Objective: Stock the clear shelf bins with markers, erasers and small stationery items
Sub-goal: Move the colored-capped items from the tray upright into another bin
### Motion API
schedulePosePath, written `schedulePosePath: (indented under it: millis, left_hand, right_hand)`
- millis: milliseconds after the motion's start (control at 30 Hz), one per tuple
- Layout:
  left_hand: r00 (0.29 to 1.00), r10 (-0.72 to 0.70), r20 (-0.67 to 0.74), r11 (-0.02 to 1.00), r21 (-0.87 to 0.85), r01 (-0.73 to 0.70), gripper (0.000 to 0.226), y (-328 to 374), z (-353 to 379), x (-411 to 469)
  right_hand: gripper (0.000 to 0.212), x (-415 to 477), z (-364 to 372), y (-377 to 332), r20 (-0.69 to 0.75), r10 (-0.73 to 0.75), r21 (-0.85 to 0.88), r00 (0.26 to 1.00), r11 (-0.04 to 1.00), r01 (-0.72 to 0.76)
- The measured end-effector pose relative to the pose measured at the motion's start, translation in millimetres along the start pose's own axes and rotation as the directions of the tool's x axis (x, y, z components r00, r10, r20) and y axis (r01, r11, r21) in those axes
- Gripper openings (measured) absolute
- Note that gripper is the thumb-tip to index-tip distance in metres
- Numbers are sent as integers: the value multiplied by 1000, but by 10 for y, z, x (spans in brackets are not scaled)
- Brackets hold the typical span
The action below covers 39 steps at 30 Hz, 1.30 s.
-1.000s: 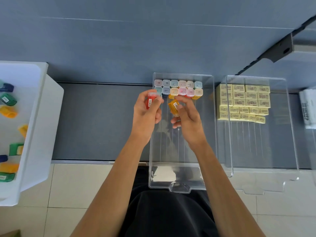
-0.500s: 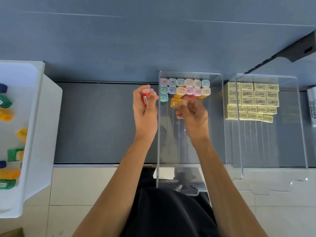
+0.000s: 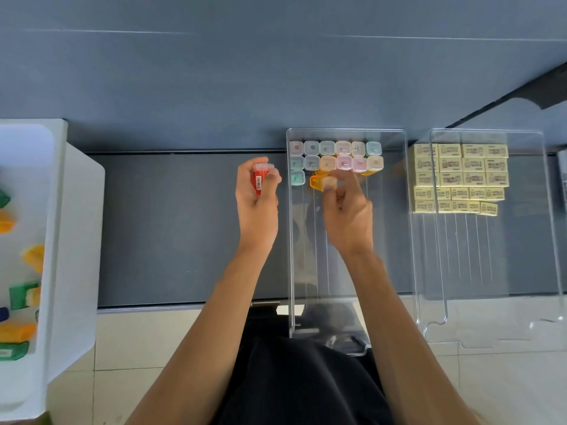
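Observation:
A clear bin (image 3: 346, 302) stands on the dark shelf in front of me, with rows of small capped pastel items (image 3: 336, 156) upright at its far end. My right hand (image 3: 348, 210) reaches inside the bin and pinches an orange capped item (image 3: 317, 182), lying tilted just below the second row, beside a teal item (image 3: 297, 178). My left hand (image 3: 257, 200) hovers left of the bin, outside it, and grips a red capped item (image 3: 259, 180) with a barcode.
A second clear bin (image 3: 491, 240) to the right holds rows of yellow erasers (image 3: 460, 176) at its far end. A white tub (image 3: 70, 240) at the left contains several orange, green and blue items (image 3: 21, 296). Tiled floor lies below the shelf edge.
My right hand has carried the orange item forward to the row of items in the bin. My left hand has shifted left, out of the bin, holding the red item.

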<state>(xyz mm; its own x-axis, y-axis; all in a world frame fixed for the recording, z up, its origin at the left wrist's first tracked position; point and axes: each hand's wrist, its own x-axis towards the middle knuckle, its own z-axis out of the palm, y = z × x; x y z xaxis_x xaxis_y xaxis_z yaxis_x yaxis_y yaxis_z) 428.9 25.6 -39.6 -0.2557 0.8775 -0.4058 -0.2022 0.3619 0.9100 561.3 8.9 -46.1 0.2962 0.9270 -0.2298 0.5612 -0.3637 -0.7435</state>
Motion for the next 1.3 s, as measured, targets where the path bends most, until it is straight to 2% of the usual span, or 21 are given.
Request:
schedulePosePath:
  millis: [133, 367, 467, 567, 833, 1067, 1167, 1300]
  left_hand:
    - [999, 31, 41, 998, 60, -34, 17, 3, -1, 72]
    - [999, 19, 31, 999, 47, -20, 19, -27, -15, 90]
    - [1000, 2, 21, 1000, 26, -3, 19, -13, -41, 80]
    - [1000, 1, 11, 1000, 2, -1, 20, -8, -54, 51]
    - [1000, -11, -1, 1000, -28, 11, 18, -41, -69, -17]
    - [1000, -5, -7, 998, 57, 5, 25, -98, -158, -59]
    - [1000, -5, -23, 998, 59, 7, 26, -130, -194, -82]
    - [1000, -4, -11, 998, 57, 5, 26, -123, -180, -81]
  right_hand:
    - [16, 92, 80, -20, -16, -7, -36, 1000, 999, 6]
    - [28, 77, 131, -46, -38, 148, 106, 988, 984, -143]
    - [17, 75, 140, -8, -25, 207, 196, 978, 960, -198]
    - [6, 67, 135, -12, 2, 197, 219, 980, 956, -193]
    - [25, 58, 160, -127, -13, 249, 210, 968, 948, -241]
    - [15, 24, 158, -72, -39, 319, 421, 947, 865, -274]
    - [21, -16, 167, -52, -2, 325, 467, 946, 837, -286]
    - [30, 53, 231, -91, 56, 329, 447, 943, 836, -318]
